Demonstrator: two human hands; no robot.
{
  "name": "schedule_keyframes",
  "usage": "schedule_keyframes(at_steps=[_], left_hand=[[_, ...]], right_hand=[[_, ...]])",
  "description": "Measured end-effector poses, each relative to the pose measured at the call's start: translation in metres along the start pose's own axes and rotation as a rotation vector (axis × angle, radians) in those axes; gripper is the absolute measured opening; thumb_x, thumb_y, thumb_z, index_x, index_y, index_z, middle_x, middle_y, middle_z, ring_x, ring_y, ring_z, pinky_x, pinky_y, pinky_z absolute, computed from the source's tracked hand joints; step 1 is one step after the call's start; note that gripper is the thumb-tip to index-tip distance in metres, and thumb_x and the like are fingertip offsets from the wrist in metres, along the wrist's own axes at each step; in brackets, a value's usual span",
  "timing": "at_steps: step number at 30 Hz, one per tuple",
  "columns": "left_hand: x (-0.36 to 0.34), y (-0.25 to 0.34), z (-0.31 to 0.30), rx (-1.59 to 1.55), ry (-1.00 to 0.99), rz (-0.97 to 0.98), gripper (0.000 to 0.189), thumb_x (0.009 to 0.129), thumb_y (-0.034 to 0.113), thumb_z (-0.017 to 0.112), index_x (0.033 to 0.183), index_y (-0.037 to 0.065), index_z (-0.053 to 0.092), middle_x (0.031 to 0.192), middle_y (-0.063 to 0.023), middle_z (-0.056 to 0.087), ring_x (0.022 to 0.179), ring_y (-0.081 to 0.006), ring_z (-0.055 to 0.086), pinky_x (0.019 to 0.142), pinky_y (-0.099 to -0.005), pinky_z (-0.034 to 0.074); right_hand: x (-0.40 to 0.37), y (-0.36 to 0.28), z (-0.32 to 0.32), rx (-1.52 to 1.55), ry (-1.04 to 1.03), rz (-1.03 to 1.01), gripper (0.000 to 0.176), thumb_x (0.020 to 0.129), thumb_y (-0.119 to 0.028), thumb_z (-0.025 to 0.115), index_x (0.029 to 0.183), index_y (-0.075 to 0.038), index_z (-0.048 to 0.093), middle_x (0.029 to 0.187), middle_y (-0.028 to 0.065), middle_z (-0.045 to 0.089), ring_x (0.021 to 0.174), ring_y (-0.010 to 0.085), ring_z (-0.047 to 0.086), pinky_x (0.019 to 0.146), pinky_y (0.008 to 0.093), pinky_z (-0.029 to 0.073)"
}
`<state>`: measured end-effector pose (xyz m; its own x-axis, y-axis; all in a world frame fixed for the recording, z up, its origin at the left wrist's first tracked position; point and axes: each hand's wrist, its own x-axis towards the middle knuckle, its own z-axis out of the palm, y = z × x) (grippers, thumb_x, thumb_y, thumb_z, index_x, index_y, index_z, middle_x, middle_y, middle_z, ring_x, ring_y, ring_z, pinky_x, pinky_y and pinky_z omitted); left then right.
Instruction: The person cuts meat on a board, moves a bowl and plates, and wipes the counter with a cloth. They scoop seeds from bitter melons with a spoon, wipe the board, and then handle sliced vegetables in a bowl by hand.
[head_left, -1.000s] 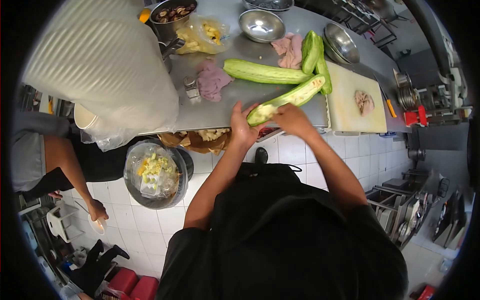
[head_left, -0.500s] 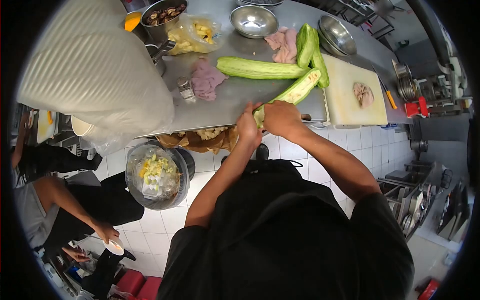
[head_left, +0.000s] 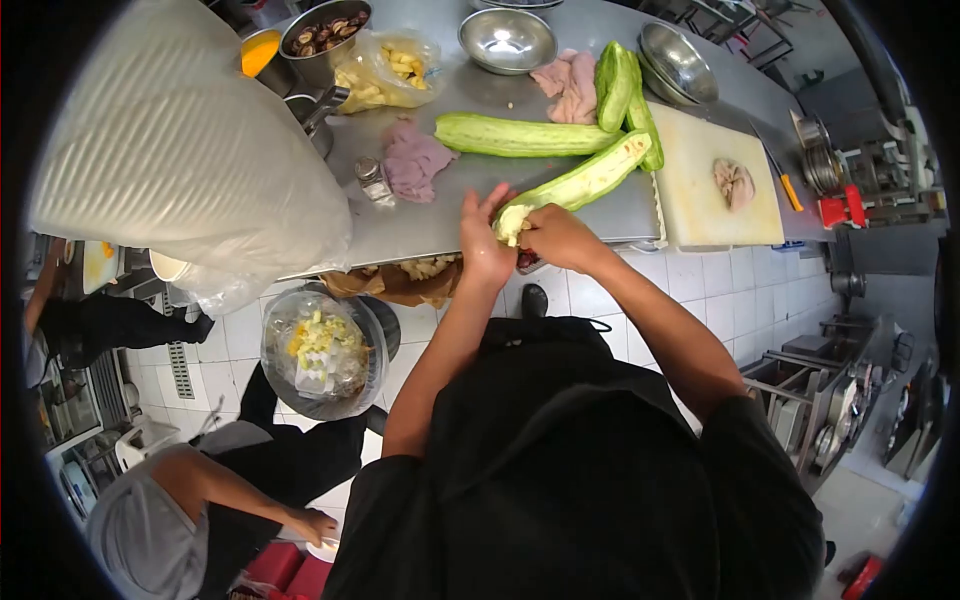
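Gourd half point(head_left: 592, 183) lies aslant at the near edge of the metal table point(head_left: 400, 232), cut side up, as I see it in the head view. Its near end, with a clump of pale pulp point(head_left: 512, 226), sits between the person's two hands. Left hand point(head_left: 487, 243) is open beside the pulp, palm up, fingers spread. Right hand point(head_left: 562, 240) has its fingers curled at that end; I cannot tell what they grip. Behind lies a long green gourd point(head_left: 525, 136), with a purple cloth point(head_left: 414, 162) and a glass jar point(head_left: 373, 181) leftward. Rightward, a crumpled rag point(head_left: 733, 185) rests on the cutting board point(head_left: 698, 213). Lower left, another person's hand point(head_left: 314, 524) holds a white cup point(head_left: 323, 549).
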<state>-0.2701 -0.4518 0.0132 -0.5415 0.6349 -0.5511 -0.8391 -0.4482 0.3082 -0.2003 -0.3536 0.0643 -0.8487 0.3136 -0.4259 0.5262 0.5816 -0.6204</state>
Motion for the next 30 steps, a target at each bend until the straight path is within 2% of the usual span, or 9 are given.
schedule_keyframes(at_steps=[3, 6, 10, 13, 16, 19, 24, 28, 30], left_hand=[[0.006, 0.021, -0.016, 0.216, -0.034, 0.116, 0.066, 0.096, 0.058, 0.035, 0.131, 0.004, 0.050, 0.129, -0.0143, 0.052, 0.128, -0.0267, 0.039, 0.112, -0.0432, 0.016], [-0.002, 0.037, -0.021, 0.536, 0.065, 0.276, 0.070, 0.095, 0.058, 0.038, 0.136, 0.002, 0.045, 0.134, -0.0132, 0.048, 0.129, -0.0264, 0.037, 0.111, -0.0420, 0.016], [-0.068, 0.058, 0.004, 1.034, -0.094, 0.742, 0.067, 0.085, 0.024, 0.069, 0.141, 0.002, 0.040, 0.138, -0.0151, 0.046, 0.130, -0.0220, 0.039, 0.106, -0.0376, 0.033], [-0.084, 0.075, -0.019, 1.078, -0.313, 0.534, 0.064, 0.077, 0.001, 0.071, 0.137, 0.004, 0.048, 0.129, -0.0126, 0.055, 0.119, -0.0198, 0.050, 0.096, -0.0331, 0.044], [-0.105, 0.089, -0.045, 0.951, -0.237, 0.330, 0.050, 0.077, -0.007, 0.067, 0.125, 0.002, 0.057, 0.116, -0.0099, 0.062, 0.102, -0.0167, 0.060, 0.083, -0.0275, 0.052], [-0.118, 0.093, -0.080, 0.915, -0.115, 0.481, 0.033, 0.079, -0.012, 0.061, 0.110, 0.000, 0.063, 0.098, -0.0082, 0.067, 0.081, -0.0151, 0.065, 0.071, -0.0257, 0.054], [-0.151, 0.118, -0.135, 0.803, 0.311, 0.604, 0.021, 0.080, -0.006, 0.063, 0.099, 0.002, 0.063, 0.087, -0.0083, 0.067, 0.076, -0.0138, 0.064, 0.062, -0.0232, 0.050], [-0.165, 0.150, -0.216, 0.874, 0.596, 0.747, 0.026, 0.079, -0.004, 0.065, 0.105, -0.001, 0.064, 0.089, -0.0067, 0.066, 0.077, -0.0152, 0.064, 0.070, -0.0271, 0.051], [-0.165, 0.153, -0.243, 1.246, 0.900, 0.799, 0.049, 0.077, 0.014, 0.075, 0.120, -0.002, 0.059, 0.111, -0.0184, 0.063, 0.101, -0.0292, 0.061, 0.089, -0.0376, 0.047]], right_hand=[[0.005, 0.006, -0.014, 0.149, -0.003, 0.027, 0.029, 0.078, -0.021, 0.060, 0.089, 0.004, 0.068, 0.077, 0.0219, 0.064, 0.067, 0.0278, 0.061, 0.066, 0.0388, 0.048], [0.008, -0.006, -0.033, 0.103, 0.018, -0.013, 0.027, 0.077, -0.020, 0.062, 0.088, 0.003, 0.068, 0.077, 0.0208, 0.063, 0.070, 0.0276, 0.060, 0.067, 0.0383, 0.047], [0.017, -0.026, -0.028, -0.062, -0.042, -0.204, 0.021, 0.074, -0.016, 0.060, 0.081, 0.003, 0.066, 0.068, 0.0133, 0.061, 0.064, 0.0214, 0.057, 0.063, 0.0357, 0.045], [0.005, -0.071, -0.014, 0.043, -0.341, -0.218, 0.019, 0.073, -0.014, 0.056, 0.075, 0.004, 0.064, 0.065, 0.0118, 0.061, 0.061, 0.0196, 0.057, 0.059, 0.0356, 0.045], [0.008, -0.086, 0.008, 0.095, -0.529, -0.234, 0.018, 0.072, -0.012, 0.053, 0.070, 0.003, 0.062, 0.063, 0.0100, 0.061, 0.059, 0.0182, 0.057, 0.056, 0.0335, 0.045], [0.003, -0.094, 0.029, 0.127, -0.554, -0.234, 0.023, 0.074, -0.014, 0.054, 0.074, 0.006, 0.067, 0.064, 0.0193, 0.064, 0.063, 0.0268, 0.065, 0.060, 0.0397, 0.049], [-0.010, -0.080, 0.044, 0.027, -0.334, -0.222, 0.025, 0.074, -0.018, 0.055, 0.067, 0.005, 0.062, 0.061, 0.0182, 0.060, 0.055, 0.0258, 0.059, 0.058, 0.0376, 0.047], [-0.007, 0.013, 0.060, 0.398, 0.038, -0.051, 0.033, 0.073, -0.024, 0.072, 0.088, 0.004, 0.066, 0.070, 0.0131, 0.064, 0.053, 0.0195, 0.058, 0.051, 0.0339, 0.046], [-0.012, 0.027, 0.046, 0.685, 0.178, 0.167, 0.035, 0.074, -0.027, 0.076, 0.089, 0.002, 0.064, 0.068, 0.0092, 0.061, 0.048, 0.0136, 0.048, 0.044, 0.0300, 0.038]])
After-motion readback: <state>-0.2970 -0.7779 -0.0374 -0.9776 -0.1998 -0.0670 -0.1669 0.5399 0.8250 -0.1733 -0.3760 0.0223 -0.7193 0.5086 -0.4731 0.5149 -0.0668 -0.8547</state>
